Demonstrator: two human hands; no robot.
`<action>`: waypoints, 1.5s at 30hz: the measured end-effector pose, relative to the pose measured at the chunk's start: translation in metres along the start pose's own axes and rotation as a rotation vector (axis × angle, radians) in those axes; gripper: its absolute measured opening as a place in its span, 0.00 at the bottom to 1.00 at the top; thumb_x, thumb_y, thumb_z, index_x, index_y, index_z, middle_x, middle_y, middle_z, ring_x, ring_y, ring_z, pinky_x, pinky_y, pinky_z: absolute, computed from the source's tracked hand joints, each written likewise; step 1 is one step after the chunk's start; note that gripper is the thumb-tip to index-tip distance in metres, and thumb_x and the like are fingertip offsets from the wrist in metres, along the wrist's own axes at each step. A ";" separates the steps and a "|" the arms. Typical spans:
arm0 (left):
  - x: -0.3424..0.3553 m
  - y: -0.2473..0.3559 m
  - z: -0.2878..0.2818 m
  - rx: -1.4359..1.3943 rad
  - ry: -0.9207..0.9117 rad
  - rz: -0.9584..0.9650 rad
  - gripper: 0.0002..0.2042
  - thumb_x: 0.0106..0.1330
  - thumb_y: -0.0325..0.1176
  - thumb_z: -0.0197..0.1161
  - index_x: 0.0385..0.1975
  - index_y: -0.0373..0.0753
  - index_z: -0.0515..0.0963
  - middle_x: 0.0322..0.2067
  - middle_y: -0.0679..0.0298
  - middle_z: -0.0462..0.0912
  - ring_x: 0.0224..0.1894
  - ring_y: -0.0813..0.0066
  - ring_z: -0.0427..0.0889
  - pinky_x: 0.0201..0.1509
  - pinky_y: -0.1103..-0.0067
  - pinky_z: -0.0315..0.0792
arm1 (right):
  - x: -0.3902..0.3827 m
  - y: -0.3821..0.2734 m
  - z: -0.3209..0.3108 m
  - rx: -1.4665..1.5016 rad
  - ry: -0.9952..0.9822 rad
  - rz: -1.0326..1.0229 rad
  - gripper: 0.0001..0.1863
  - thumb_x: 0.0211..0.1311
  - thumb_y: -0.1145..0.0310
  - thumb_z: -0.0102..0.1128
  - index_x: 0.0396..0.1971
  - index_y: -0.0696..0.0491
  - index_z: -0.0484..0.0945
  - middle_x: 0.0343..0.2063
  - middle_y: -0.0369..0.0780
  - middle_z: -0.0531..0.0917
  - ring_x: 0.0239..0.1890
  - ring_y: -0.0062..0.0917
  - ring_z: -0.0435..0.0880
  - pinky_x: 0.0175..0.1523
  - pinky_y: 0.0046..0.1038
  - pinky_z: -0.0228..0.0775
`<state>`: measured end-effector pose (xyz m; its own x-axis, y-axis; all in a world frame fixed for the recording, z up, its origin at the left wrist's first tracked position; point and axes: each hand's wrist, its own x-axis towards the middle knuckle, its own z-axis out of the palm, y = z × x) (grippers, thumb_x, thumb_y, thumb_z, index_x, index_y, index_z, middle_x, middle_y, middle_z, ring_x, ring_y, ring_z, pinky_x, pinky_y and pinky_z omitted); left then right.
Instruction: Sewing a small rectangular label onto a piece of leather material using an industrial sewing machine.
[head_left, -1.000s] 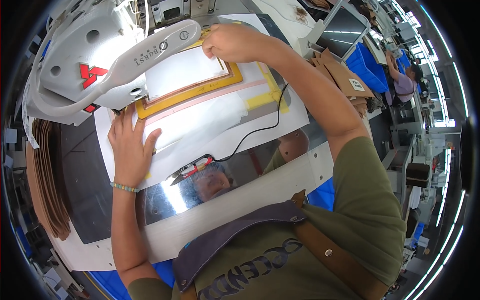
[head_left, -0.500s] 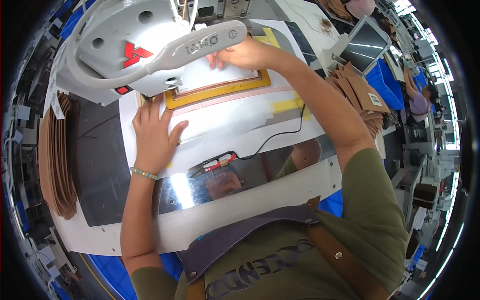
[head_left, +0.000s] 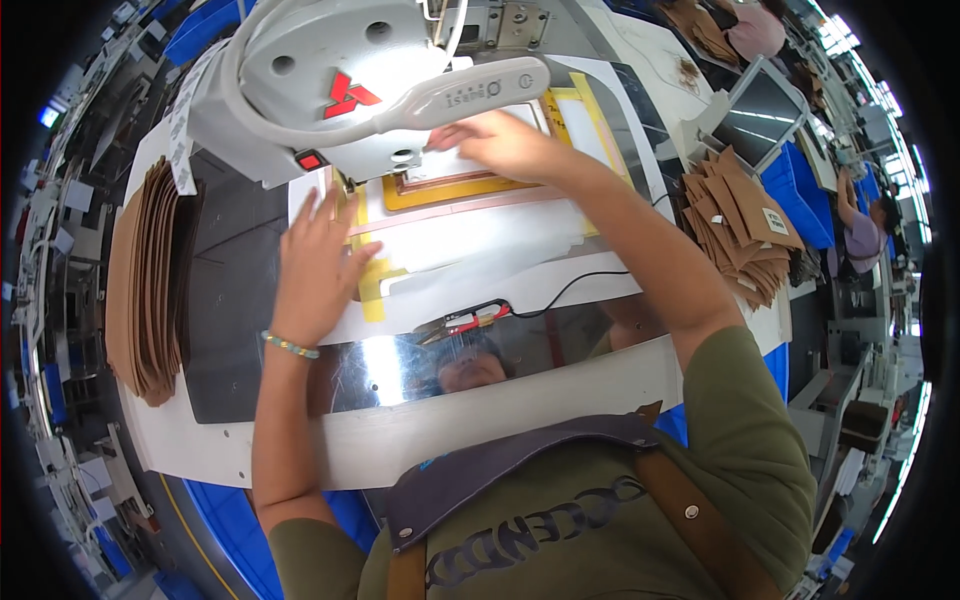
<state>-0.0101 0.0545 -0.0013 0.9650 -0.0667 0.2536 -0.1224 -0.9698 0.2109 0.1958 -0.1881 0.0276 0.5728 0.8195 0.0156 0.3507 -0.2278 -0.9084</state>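
"What is lying nearest?"

"Red-handled snips (head_left: 465, 322), at the white sheet's (head_left: 545, 270) near edge. Beyond them, the left hand (head_left: 318, 262) is resting on the sheet, fingers spread, gripping nothing."

"And farther?"

"The yellow frame (head_left: 450, 194) is lying beside the machine head (head_left: 300, 100). The right hand (head_left: 510, 145) is sitting over it; whether that grip is pinching anything, I cannot tell."

"What is helping?"

"Probably pressing evenly, keeping fingertips clear of the head."
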 end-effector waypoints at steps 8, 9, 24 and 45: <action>-0.065 -0.168 -0.107 0.595 0.344 -0.355 0.20 0.71 0.34 0.65 0.61 0.34 0.78 0.59 0.51 0.81 0.61 0.51 0.79 0.62 0.63 0.75 | -0.127 0.011 -0.071 0.031 0.266 0.100 0.15 0.75 0.69 0.49 0.52 0.57 0.82 0.52 0.39 0.85 0.56 0.20 0.80 0.60 0.26 0.71; -0.070 -0.185 -0.114 0.674 0.373 -0.375 0.20 0.72 0.34 0.64 0.61 0.34 0.78 0.57 0.50 0.82 0.59 0.49 0.81 0.61 0.63 0.76 | -0.135 0.014 -0.072 0.061 0.271 0.157 0.15 0.76 0.70 0.48 0.52 0.57 0.82 0.52 0.38 0.85 0.56 0.19 0.80 0.60 0.26 0.71; -0.098 -0.297 -0.138 0.493 0.226 -0.647 0.11 0.73 0.34 0.61 0.45 0.34 0.86 0.43 0.46 0.87 0.47 0.45 0.86 0.53 0.60 0.79 | -0.167 -0.006 0.036 -0.887 0.032 -0.151 0.24 0.70 0.66 0.61 0.64 0.54 0.76 0.71 0.46 0.72 0.73 0.42 0.68 0.77 0.48 0.54; -0.103 -0.116 -0.083 0.484 0.203 0.067 0.11 0.63 0.22 0.65 0.44 0.33 0.85 0.42 0.57 0.86 0.40 0.59 0.84 0.44 0.68 0.80 | -0.101 -0.064 0.041 -0.742 -0.036 -0.550 0.13 0.69 0.67 0.62 0.49 0.55 0.85 0.61 0.42 0.81 0.65 0.39 0.77 0.70 0.44 0.66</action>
<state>-0.1145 0.1934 0.0263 0.8885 -0.1324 0.4393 -0.0152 -0.9654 -0.2603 0.0853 -0.2345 0.0674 0.1655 0.9253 0.3412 0.9586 -0.0696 -0.2762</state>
